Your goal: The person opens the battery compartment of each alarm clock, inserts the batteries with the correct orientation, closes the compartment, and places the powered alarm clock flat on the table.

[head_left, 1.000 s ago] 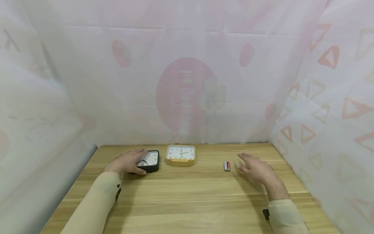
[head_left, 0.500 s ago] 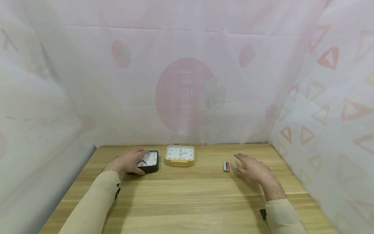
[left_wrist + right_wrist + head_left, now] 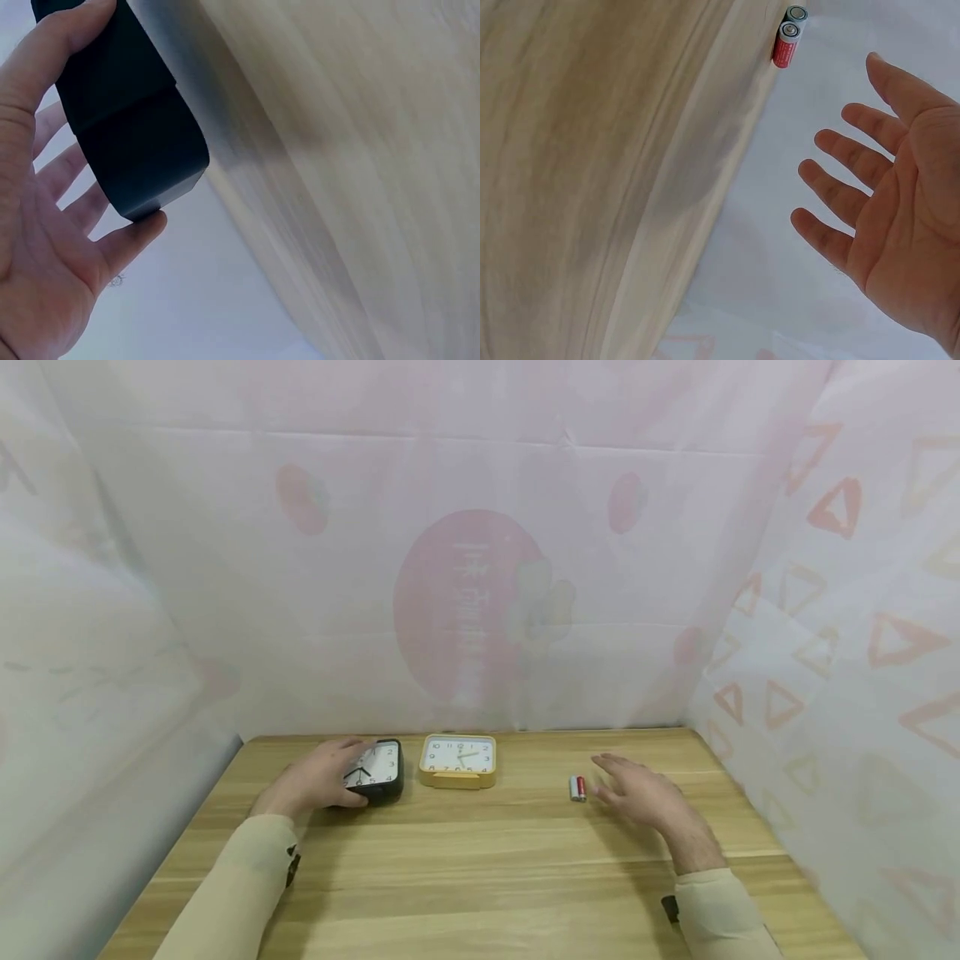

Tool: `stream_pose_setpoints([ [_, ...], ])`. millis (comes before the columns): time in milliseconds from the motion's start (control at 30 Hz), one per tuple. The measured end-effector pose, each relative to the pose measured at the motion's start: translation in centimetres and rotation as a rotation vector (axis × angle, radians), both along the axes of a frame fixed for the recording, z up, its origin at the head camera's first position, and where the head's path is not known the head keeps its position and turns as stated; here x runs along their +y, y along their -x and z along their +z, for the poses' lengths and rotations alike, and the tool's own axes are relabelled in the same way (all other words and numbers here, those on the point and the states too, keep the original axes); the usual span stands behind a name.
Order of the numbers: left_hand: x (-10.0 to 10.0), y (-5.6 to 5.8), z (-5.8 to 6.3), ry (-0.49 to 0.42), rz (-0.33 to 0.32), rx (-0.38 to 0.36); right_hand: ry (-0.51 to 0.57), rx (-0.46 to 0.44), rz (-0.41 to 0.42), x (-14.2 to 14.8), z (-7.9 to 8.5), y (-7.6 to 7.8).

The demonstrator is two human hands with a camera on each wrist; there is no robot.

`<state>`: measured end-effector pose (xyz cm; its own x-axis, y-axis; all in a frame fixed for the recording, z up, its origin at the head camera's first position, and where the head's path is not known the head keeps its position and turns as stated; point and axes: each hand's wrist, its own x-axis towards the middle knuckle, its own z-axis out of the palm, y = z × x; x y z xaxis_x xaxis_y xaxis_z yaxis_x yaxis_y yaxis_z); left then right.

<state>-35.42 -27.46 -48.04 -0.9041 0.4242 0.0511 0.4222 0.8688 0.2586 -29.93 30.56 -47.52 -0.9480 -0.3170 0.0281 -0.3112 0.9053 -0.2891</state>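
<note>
My left hand [image 3: 317, 777] grips a black square alarm clock [image 3: 384, 765] at the table's back left, covering the left part of its white face. In the left wrist view the thumb lies on the clock's dark casing [image 3: 142, 142] and the fingers reach round behind it. To its right lies a yellow alarm clock [image 3: 457, 757], face up, untouched. Two small batteries [image 3: 577, 788], one red and one pale, lie side by side farther right. Close to their right my right hand [image 3: 637, 790] hovers, its fingers spread and holding nothing, as the right wrist view confirms.
The wooden table [image 3: 465, 877] ends at the back against a pale printed curtain [image 3: 480, 677]. Similar sheets hang along the left and right sides. Dark straps show at both sleeve cuffs.
The black clock has risen and tilted slightly in my left hand. My right hand has drifted a little left, closer to the batteries. The head view has shifted slightly.
</note>
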Motion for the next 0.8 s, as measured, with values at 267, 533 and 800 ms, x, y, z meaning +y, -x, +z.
stream_pose_setpoints([
  [267, 1.6, -0.8, 0.5, -0.027, 0.036, 0.096, 0.004, 0.03, 0.019, -0.8, 0.1, 0.1],
  [533, 3.6, -2.2, 0.7, -0.056, 0.046, 0.142, 0.007, 0.04, 0.041, -1.9, 0.0, 0.3],
  [800, 5.4, -3.1, 0.6, -0.061, 0.036, 0.139, 0.02, 0.037, 0.04, -2.2, -0.3, 0.1],
])
